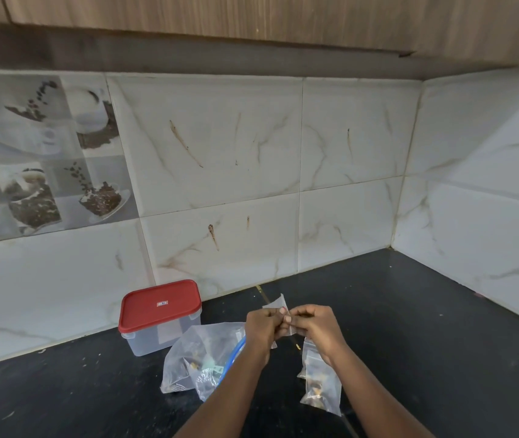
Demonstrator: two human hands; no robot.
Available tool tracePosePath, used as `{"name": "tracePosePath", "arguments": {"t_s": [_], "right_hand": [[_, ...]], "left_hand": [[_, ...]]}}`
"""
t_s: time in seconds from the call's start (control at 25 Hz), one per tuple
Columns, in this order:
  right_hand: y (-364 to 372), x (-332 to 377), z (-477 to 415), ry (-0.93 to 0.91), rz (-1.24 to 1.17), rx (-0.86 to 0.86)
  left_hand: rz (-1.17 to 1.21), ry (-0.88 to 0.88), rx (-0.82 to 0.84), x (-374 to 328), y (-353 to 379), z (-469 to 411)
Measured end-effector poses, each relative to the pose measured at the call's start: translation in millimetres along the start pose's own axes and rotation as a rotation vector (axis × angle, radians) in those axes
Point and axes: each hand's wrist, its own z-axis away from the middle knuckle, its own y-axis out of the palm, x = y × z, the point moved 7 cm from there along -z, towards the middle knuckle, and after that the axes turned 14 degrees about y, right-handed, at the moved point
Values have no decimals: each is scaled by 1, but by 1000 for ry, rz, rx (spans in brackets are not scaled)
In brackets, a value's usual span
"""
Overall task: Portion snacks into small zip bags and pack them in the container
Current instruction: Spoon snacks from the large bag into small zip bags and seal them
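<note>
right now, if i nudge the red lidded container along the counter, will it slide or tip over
Probably slides: the container sits flat on the smooth dark counter. Its clear walls show nothing inside, so it is likely light and may skid easily. The red lid is seated, so it should move as one stiff box.

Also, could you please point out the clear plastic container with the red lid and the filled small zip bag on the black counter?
clear plastic container with red lid point(160, 306): head view, lid centre.
filled small zip bag point(318, 387): head view, its snack-filled middle.
</note>
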Motion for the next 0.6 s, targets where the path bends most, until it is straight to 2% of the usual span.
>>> {"name": "tracePosePath", "arguments": {"t_s": [0.12, 0.2, 0.36, 0.6], "right_hand": [[-1, -2, 5, 57, -50, 4], [-3, -3, 9, 84, -26, -31], [-5, 4, 19, 28, 285, -221], [-3, 11, 31, -44, 418, -315]], "left_hand": [[-94, 31, 40, -11, -2, 5], [-280, 116, 81, -23, -4, 8], [-612, 239, 168, -39, -3, 14], [-697, 255, 238, -50, -1, 17]]}}
